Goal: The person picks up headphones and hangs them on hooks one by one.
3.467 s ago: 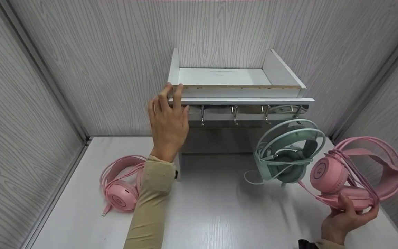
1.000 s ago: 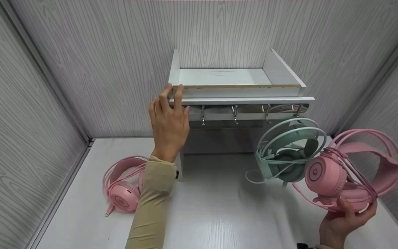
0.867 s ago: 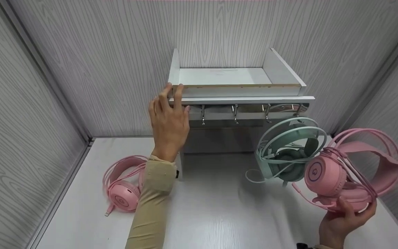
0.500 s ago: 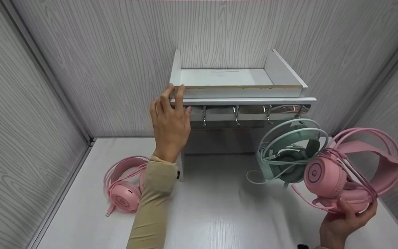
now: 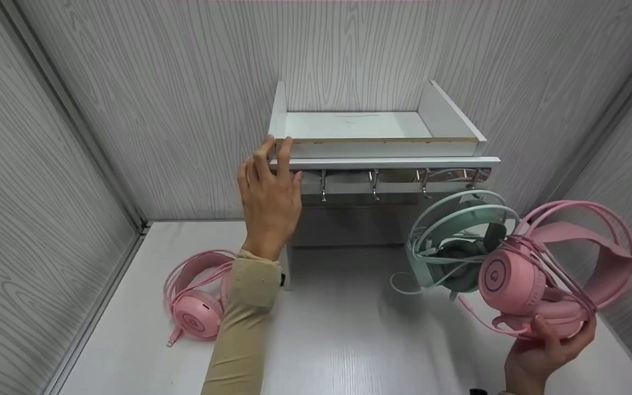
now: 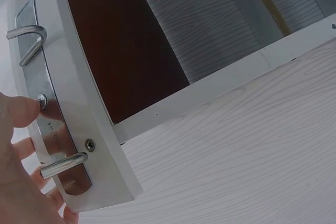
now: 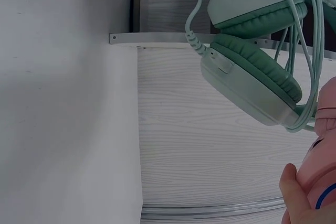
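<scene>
My left hand [image 5: 270,206] grips the left end of a white shelf [image 5: 382,149], thumb on its shiny hook rail [image 6: 44,85] and fingers round the edge. Green headphones [image 5: 461,266] with a bundled cable hang below the rail's right end. To their right, my right hand [image 5: 541,351] holds pink headphones [image 5: 513,280] by the lower ear cup, headband to the right and cable wound round them. The pink pair partly overlaps the green one in the head view. A microphone boom [image 5: 483,321] sticks out leftward from it.
A second pair of pink headphones [image 5: 198,315] lies on the white table [image 5: 338,340] at the left, partly behind my left sleeve [image 5: 244,323]. Several metal hooks [image 5: 374,184] line the rail. Wood-grain panels [image 5: 184,109] enclose the back and sides.
My right hand has brought the pink headphones slightly left and turned them a little, so they now overlap the green pair. My left hand keeps its grip on the shelf.
</scene>
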Demonstrator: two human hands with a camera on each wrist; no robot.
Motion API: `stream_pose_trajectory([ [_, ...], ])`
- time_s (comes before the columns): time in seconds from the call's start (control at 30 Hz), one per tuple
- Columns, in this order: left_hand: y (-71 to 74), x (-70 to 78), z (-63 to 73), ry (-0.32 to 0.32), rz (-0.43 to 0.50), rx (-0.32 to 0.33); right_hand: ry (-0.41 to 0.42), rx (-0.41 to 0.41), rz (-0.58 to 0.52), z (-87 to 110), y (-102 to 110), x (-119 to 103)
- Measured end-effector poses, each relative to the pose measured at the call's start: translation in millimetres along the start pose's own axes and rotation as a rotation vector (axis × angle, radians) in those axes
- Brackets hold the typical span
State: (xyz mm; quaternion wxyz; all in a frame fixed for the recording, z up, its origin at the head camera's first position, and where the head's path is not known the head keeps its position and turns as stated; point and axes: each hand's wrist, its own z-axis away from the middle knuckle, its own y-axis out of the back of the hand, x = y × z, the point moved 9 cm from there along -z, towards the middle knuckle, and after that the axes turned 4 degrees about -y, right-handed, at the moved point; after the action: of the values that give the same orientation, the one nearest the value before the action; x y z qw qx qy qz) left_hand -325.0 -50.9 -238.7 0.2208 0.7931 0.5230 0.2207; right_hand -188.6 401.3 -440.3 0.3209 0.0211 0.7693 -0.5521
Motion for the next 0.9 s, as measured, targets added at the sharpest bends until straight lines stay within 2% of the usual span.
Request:
stream_pose_trajectory([
  [0.4, 0.2, -1.2, -0.9, 0.012, 0.007, -0.018, 0.019, -0.020, -0.018, 2.6, -5, -5],
  [0.53, -0.6, -2.3, 0.1, 0.017, 0.008, -0.024, -0.008, -0.015, -0.014, 5.6, -5, -1],
  [0.9, 0.9, 0.0, 0.9, -0.002, 0.019, 0.015, -0.039, -0.022, -0.022, 14.8, -8, 1],
])
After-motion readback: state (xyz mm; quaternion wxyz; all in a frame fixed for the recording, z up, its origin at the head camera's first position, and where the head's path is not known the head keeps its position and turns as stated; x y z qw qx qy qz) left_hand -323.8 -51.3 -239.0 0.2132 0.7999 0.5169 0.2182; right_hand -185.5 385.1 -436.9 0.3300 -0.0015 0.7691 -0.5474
